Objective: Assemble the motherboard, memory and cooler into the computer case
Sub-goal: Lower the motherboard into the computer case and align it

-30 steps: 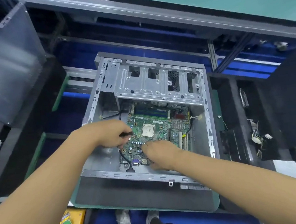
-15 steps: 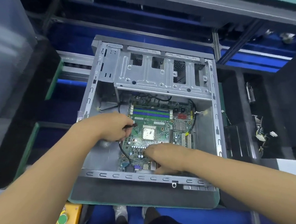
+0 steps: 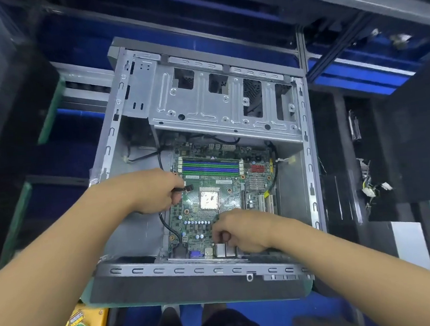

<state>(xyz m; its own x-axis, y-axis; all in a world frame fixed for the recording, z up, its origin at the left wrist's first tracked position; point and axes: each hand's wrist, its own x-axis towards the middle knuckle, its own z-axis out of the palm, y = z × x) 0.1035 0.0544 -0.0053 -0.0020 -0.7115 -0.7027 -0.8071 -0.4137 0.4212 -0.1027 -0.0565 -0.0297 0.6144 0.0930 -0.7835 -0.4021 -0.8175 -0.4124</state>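
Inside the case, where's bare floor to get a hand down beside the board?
Widest: the floor between the case's left wall and the motherboard, though the left hand and its black cable cross it. A narrower strip runs between the board and the right wall. Crowded: under the drive cage, and at the rear ports, where the right hand works.

Counted: 1 case [image 3: 120, 133], 1 motherboard [image 3: 232, 187], 1 pinched cable [image 3: 167, 225], 1 left hand [image 3: 157, 189], 1 right hand [image 3: 244, 230].
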